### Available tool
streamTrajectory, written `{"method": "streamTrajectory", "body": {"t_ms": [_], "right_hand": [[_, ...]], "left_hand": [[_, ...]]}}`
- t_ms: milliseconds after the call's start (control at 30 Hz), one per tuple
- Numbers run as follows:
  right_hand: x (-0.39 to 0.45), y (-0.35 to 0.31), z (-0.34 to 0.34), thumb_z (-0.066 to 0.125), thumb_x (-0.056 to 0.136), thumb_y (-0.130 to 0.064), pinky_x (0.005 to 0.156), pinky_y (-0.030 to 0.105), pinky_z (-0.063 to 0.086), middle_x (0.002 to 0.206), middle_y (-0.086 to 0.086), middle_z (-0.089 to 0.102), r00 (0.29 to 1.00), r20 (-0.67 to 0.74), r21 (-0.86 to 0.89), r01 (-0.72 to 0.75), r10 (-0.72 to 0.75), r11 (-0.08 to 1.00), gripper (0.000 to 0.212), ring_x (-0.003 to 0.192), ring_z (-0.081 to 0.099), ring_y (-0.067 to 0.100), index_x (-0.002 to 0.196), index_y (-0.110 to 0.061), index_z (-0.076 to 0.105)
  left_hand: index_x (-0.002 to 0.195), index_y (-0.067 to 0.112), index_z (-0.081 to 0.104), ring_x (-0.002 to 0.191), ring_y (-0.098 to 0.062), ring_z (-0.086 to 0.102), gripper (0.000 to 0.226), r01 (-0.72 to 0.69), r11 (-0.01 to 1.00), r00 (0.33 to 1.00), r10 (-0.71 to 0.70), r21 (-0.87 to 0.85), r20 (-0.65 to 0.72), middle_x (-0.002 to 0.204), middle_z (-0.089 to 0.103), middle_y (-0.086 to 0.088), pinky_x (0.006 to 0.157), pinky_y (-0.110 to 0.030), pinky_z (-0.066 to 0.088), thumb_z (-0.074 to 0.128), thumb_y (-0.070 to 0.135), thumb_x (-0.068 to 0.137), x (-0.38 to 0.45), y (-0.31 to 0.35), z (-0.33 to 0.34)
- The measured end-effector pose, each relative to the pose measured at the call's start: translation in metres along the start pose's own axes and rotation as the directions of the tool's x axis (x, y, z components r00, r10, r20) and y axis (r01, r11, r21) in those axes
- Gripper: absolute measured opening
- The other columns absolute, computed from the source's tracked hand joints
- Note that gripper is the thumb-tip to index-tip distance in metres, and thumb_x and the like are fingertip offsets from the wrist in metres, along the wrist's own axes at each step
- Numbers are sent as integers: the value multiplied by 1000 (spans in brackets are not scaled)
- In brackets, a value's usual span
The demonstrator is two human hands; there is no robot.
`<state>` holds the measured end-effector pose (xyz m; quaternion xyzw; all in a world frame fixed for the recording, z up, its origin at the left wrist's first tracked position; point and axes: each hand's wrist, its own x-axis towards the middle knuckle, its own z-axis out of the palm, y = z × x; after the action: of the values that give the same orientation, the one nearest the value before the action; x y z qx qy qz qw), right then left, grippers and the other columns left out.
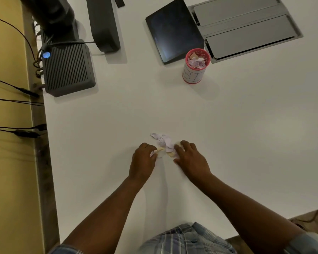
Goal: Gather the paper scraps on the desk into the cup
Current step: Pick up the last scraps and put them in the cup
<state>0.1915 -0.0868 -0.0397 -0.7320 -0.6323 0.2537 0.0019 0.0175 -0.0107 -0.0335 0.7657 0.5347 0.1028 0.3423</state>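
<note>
A small heap of white, lilac and tan paper scraps (163, 143) lies on the white desk (246, 134) in front of me. My left hand (143, 160) presses against the heap's left side, fingers curled onto a tan and white scrap. My right hand (190, 157) rests at the heap's right side, fingers spread over the scraps there. The two hands bracket the pile. Further back and to the right stands the cup (195, 67), red-rimmed with a white label, holding several scraps inside.
A dark tablet (173, 32) and a grey recessed panel (246, 28) sit behind the cup. At the back left are a black ribbed box (68, 70) with a blue light, a dark stand (103, 24) and cables along the desk's left edge.
</note>
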Motion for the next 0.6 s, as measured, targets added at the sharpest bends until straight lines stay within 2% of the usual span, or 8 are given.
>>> {"method": "streamTrajectory", "body": {"t_ms": [133,200,267,333,400,467,533,600], "right_hand": [[-12,-11,4,45,92,-9,54,33,41,123,12,49,994,39,-88,101,-98,991,29,105,49,29,121,-8,51],[-17,-14,4,43,89,0,51,33,36,110,13,52,990,53,-119,139,-133,983,22,92,51,29,107,-5,54],[-20,-14,4,43,88,2,51,32,34,100,12,53,988,55,-125,150,-144,981,17,83,52,29,98,-5,54],[-18,-8,4,43,89,0,54,32,34,97,11,53,992,43,-97,122,-118,988,16,83,53,29,96,-6,55],[-12,1,0,47,89,-6,59,29,36,95,10,56,999,-24,0,27,-27,1000,15,83,57,29,94,-8,60],[-4,11,-10,53,87,-7,64,26,40,91,11,65,990,-86,172,-97,113,980,17,80,63,28,92,-9,69],[3,19,-30,61,83,-6,64,20,48,79,8,73,965,-107,393,-179,239,902,15,66,66,12,84,-10,74],[11,25,-53,66,79,-8,55,4,44,64,0,72,943,-116,546,-202,313,813,12,51,58,-10,78,-15,76]], "left_hand": [[81,8,70,73,-19,64,6,87,991,995,-92,-100,-44,82,68,-7,65,-33,53,74,8,76,-10,-1,-9],[82,7,71,72,-16,64,8,181,969,981,-189,-166,-36,82,69,-5,64,-23,53,76,10,75,-12,-1,-13],[82,9,73,70,-10,63,8,250,948,965,-261,-197,-33,78,70,-1,63,-8,45,77,12,75,-11,-2,-17],[80,13,73,65,-7,63,7,310,923,946,-322,-229,-19,73,69,4,60,-6,43,77,14,74,-8,-1,-22],[81,14,73,63,-10,66,8,363,892,926,-376,-270,1,69,70,3,60,-19,51,77,17,74,-4,0,-27],[82,13,74,66,-16,68,9,375,882,921,-391,-287,2,71,72,-1,63,-28,55,77,17,75,2,2,-31],[81,14,74,66,-17,68,8,363,890,925,-381,-276,-14,73,72,-2,62,-28,55,77,18,75,8,3,-34],[81,16,73,65,-17,68,8,360,892,925,-380,-272,-22,72,72,0,56,-24,53,77,18,75,16,5,-36]]}}
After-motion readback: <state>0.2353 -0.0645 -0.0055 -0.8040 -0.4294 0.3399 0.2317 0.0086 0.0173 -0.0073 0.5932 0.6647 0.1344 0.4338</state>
